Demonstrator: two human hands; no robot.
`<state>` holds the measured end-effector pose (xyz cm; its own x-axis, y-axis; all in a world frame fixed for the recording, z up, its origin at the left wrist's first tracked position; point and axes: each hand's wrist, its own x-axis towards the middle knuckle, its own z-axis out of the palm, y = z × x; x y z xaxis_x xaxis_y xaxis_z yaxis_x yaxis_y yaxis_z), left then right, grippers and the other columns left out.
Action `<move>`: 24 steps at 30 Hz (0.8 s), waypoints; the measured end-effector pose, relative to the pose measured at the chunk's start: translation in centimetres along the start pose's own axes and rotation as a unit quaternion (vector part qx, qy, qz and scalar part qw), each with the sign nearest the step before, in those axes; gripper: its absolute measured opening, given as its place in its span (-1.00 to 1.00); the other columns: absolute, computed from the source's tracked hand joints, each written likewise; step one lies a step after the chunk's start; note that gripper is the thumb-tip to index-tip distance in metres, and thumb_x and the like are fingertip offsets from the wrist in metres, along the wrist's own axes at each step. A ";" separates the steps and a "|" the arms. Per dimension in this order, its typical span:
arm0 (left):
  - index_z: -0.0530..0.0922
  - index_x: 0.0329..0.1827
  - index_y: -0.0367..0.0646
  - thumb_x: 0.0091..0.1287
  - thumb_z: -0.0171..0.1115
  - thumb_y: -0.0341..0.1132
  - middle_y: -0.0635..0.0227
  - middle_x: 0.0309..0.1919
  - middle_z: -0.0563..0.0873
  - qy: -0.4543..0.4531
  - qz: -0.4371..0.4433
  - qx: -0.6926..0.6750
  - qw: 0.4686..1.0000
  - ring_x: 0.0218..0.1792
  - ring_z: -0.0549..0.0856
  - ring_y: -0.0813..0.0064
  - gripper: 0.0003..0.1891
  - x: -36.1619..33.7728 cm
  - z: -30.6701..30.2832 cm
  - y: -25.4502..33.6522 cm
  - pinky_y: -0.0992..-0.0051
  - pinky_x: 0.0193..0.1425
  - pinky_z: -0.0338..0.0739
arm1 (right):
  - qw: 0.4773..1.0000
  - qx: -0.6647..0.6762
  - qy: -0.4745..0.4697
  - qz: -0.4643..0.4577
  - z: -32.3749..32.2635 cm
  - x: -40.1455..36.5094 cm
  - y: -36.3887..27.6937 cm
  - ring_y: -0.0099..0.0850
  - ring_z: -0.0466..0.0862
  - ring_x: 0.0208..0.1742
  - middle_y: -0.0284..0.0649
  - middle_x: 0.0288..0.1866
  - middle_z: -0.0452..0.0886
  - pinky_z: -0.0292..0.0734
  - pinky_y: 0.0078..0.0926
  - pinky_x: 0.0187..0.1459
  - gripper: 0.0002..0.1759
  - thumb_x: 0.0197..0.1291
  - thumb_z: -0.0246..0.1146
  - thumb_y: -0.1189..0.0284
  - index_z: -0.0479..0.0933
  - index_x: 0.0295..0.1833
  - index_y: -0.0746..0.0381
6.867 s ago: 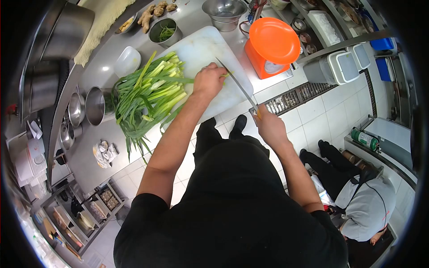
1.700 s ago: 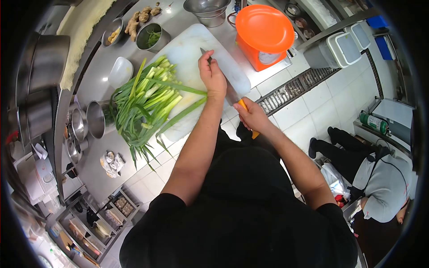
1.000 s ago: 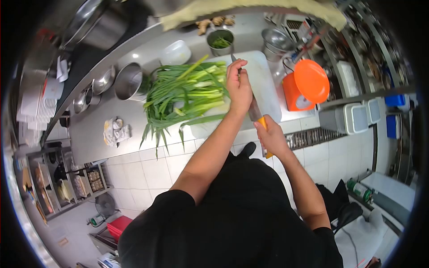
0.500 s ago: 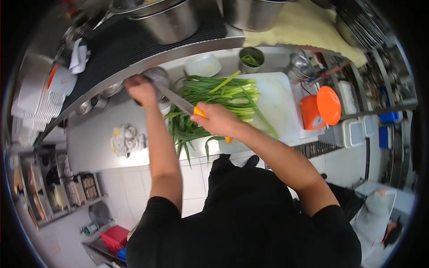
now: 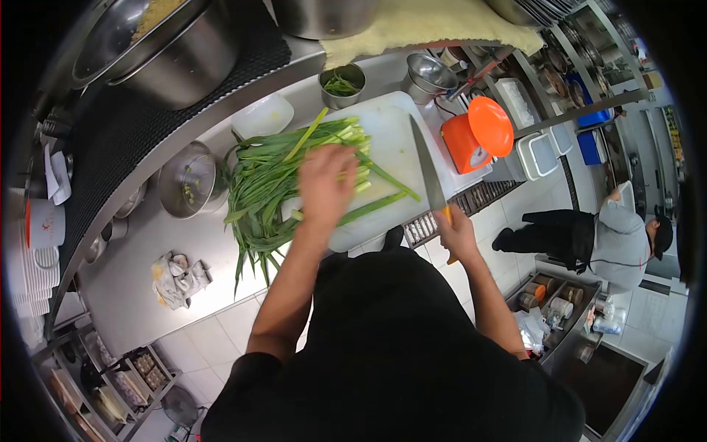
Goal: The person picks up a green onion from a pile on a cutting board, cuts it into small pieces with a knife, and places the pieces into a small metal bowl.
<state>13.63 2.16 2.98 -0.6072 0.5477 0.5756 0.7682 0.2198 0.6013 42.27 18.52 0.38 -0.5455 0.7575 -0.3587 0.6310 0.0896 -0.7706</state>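
A heap of long green onions (image 5: 265, 180) lies across the white cutting board (image 5: 394, 151), with its leafy ends hanging off the left side. Over the pale stalk ends is my left hand (image 5: 326, 184), its fingers smeared by motion. At the board's right front, my right hand (image 5: 459, 234) is closed around the yellow handle of a long knife (image 5: 427, 158). The blade points away from me along the board's right edge. A few single stalks (image 5: 387, 180) lie apart from the heap, towards the knife.
Behind the board stand a steel pot with cut greens (image 5: 342, 86) and a white dish (image 5: 263, 116). To the left are a steel bowl (image 5: 188, 180) and a crumpled cloth (image 5: 179, 280). An orange scale (image 5: 465, 144) stands right. Another person (image 5: 615, 239) stands farther right.
My left hand has come from the steel bowl at the left to the green onions. My right hand has carried the knife rightward, off the heap to the board's right edge. The view has turned.
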 end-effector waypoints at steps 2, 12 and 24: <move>0.80 0.05 -0.08 0.35 0.49 -0.31 0.25 0.00 0.80 -0.110 0.026 -0.030 0.993 0.09 0.76 0.15 -0.77 0.0 4.3 2.1 0.14 0.23 0.62 | 1.000 0.007 -0.003 0.028 -0.6 0.6 2.4 -0.41 0.57 -0.63 -0.18 -0.56 0.60 0.51 -0.34 -0.52 -0.65 0.58 0.34 0.19 0.55 -0.08 0.30; 0.76 -0.01 -0.16 0.42 0.16 -0.38 0.18 0.01 0.80 -0.317 0.024 0.199 0.927 0.11 0.80 0.16 -0.77 0.6 19.9 1.4 0.14 0.26 0.64 | 0.995 -0.074 -0.073 0.006 -5.1 4.1 7.0 -0.39 0.63 -0.62 -0.19 -0.56 0.61 0.52 -0.29 -0.54 -0.65 0.58 0.33 0.18 0.59 0.05 0.29; 0.64 -0.03 -0.28 0.32 0.22 -0.48 -0.03 -0.03 0.77 -0.312 -0.165 0.191 0.916 -0.04 0.84 -0.08 -0.80 0.2 21.8 4.0 0.10 0.09 0.78 | 0.960 -0.131 -0.238 -0.062 -12.4 11.6 8.7 -0.42 0.57 -0.62 -0.23 -0.55 0.55 0.46 -0.28 -0.56 -0.59 0.55 0.38 0.17 0.47 -0.12 0.29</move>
<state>21.00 20.76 -6.53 -0.6763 0.7293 -0.1038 0.6513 0.6577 0.3785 48.27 36.16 -3.96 -0.7760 0.3550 -0.5214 0.6286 0.3667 -0.6858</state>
